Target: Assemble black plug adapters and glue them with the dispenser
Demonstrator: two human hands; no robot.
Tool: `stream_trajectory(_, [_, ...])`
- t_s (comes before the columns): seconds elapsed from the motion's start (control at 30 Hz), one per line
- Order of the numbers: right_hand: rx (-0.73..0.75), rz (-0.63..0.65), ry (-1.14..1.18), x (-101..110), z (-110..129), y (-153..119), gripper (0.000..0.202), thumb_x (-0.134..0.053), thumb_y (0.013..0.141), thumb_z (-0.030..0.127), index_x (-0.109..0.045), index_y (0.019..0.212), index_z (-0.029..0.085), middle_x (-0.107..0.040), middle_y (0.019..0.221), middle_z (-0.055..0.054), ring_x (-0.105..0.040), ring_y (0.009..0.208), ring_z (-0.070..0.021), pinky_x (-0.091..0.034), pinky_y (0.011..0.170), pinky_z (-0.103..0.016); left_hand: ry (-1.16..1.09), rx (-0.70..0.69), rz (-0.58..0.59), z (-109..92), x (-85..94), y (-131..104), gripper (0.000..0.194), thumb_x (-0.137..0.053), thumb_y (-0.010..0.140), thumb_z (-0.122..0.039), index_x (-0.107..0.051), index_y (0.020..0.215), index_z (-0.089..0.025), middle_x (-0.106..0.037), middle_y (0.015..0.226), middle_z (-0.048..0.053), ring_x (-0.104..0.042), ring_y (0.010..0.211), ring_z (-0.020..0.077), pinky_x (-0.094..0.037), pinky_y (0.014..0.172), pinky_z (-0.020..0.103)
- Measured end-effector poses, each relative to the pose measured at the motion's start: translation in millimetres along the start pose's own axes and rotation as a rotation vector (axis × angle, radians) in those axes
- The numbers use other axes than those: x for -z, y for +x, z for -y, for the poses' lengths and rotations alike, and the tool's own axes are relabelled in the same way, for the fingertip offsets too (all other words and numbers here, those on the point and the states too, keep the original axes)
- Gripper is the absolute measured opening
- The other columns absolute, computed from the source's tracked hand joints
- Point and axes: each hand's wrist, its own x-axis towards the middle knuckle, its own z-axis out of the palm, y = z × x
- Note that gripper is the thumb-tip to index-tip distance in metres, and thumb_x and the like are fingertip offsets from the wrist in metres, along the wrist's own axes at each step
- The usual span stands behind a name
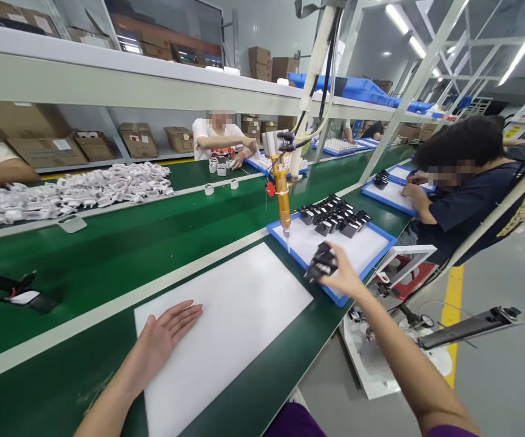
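Note:
Black plastic parts (321, 262) are gripped between the fingers and thumb of my right hand (337, 270), over the near edge of a blue-rimmed tray (380, 255). Several similar black parts (335, 215) lie in the back half of that tray on a white lining. My left hand (166, 331) is palm up with its fingers stretched out and holds nothing. It is over the left side of a white sheet (230, 315) on the green table. How many black pieces my right hand holds is hard to tell.
An orange tool (283, 197) hangs over the tray's left corner. A black piece (23, 294) lies on the belt at left. White parts (84, 191) are piled beyond it. People work across the belt and at the right. A white-framed device (403, 273) stands beside the table.

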Motion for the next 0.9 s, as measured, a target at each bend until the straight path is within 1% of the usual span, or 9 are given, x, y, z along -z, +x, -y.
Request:
stream_trajectory(0.07, [-0.076, -0.049, -0.057, 33.8, -41.5, 24.2, 0.089, -0.074, 0.062, 0.042, -0.036, 0.138, 0.017, -0.036, 0.134, -0.015, -0.032, 0.131, -0.0345, -0.024, 0.113, -0.052, -0.005, 0.024, -0.021, -1.1, -0.3, -0.1, 0.073, -0.058, 0.070, -0.076, -0.067, 0.116, -0.021, -0.062, 0.130, 0.012, -0.041, 0.134, 0.0374, -0.024, 0.119, 0.051])
stream_trajectory(0.13, [-0.122, -0.043, -0.098, 54.6, -74.6, 49.3, 0.090, -0.076, 0.059, 0.043, -0.039, 0.136, 0.015, -0.038, 0.132, -0.016, -0.032, 0.130, -0.0354, -0.025, 0.112, -0.052, -0.013, 0.038, -0.047, -3.0, -2.4, -1.0, 0.072, -0.059, 0.070, -0.076, -0.067, 0.115, -0.021, -0.062, 0.129, 0.012, -0.042, 0.134, 0.0371, -0.023, 0.119, 0.051])
stream_trajectory(0.23, [-0.153, -0.004, -0.138, 64.8, -104.2, 74.0, 0.092, -0.076, 0.061, 0.042, -0.036, 0.139, 0.016, -0.038, 0.134, -0.015, -0.031, 0.132, -0.0328, -0.024, 0.113, -0.049, -0.022, 0.043, -0.087, -4.4, -5.7, -2.6, 0.071, -0.062, 0.068, -0.075, -0.067, 0.113, -0.021, -0.064, 0.126, 0.012, -0.043, 0.133, 0.0369, -0.023, 0.119, 0.050])
stream_trajectory(0.3, [-0.170, 0.015, -0.165, 62.6, -113.3, 77.2, 0.096, -0.076, 0.063, 0.040, -0.029, 0.144, 0.015, -0.034, 0.137, -0.016, -0.029, 0.134, -0.0307, -0.023, 0.114, -0.046, -0.026, 0.046, -0.108, -3.8, -6.4, -3.4, 0.070, -0.064, 0.067, -0.074, -0.067, 0.112, -0.021, -0.065, 0.124, 0.012, -0.043, 0.132, 0.0368, -0.024, 0.119, 0.050])
stream_trajectory(0.47, [-0.268, -0.030, -0.269, 50.9, -118.9, 57.9, 0.116, -0.076, 0.065, 0.040, -0.005, 0.151, 0.009, -0.018, 0.144, -0.023, -0.019, 0.140, -0.0309, -0.023, 0.114, -0.042, -0.033, 0.051, -0.103, -1.5, -1.0, -2.7, 0.068, -0.062, 0.070, -0.072, -0.065, 0.115, -0.020, -0.066, 0.123, 0.012, -0.045, 0.131, 0.0363, -0.027, 0.118, 0.051])
stream_trajectory(0.6, [-0.355, -0.009, -0.336, 47.8, -109.9, 51.4, 0.109, -0.074, 0.068, 0.043, -0.011, 0.152, 0.012, -0.028, 0.140, -0.022, -0.035, 0.133, -0.0334, -0.032, 0.110, -0.041, -0.050, 0.022, -0.047, 1.6, 4.3, -0.9, 0.064, -0.061, 0.076, -0.068, -0.064, 0.118, -0.019, -0.066, 0.122, 0.014, -0.049, 0.127, 0.0345, -0.028, 0.116, 0.051])
stream_trajectory(0.7, [-0.430, 0.007, -0.378, 44.4, -97.1, 52.4, 0.109, -0.073, 0.066, 0.046, -0.015, 0.151, 0.010, -0.028, 0.139, -0.027, -0.042, 0.126, -0.0421, -0.036, 0.105, -0.047, -0.087, -0.019, 0.018, 7.7, 4.8, -3.6, 0.058, -0.060, 0.081, -0.063, -0.064, 0.116, -0.016, -0.068, 0.115, 0.015, -0.055, 0.120, 0.0327, -0.030, 0.113, 0.052])
stream_trajectory(0.83, [-0.556, -0.044, -0.467, 32.3, -87.0, 48.0, 0.119, -0.060, 0.066, 0.074, -0.008, 0.152, 0.012, -0.016, 0.143, -0.034, -0.039, 0.122, -0.0547, -0.038, 0.096, -0.061, -0.120, -0.079, 0.089, 18.2, 4.1, -9.9, 0.050, -0.057, 0.087, -0.054, -0.063, 0.116, -0.013, -0.069, 0.111, 0.016, -0.059, 0.113, 0.0298, -0.032, 0.110, 0.052])
stream_trajectory(0.9, [-0.582, -0.109, -0.506, 28.3, -82.5, 42.9, 0.124, -0.053, 0.058, 0.084, -0.010, 0.153, 0.017, -0.019, 0.143, -0.032, -0.038, 0.123, -0.0547, -0.037, 0.096, -0.061, -0.104, -0.107, 0.083, 22.5, 2.9, -13.1, 0.047, -0.055, 0.090, -0.053, -0.062, 0.114, -0.013, -0.069, 0.109, 0.016, -0.060, 0.112, 0.0287, -0.034, 0.108, 0.051])
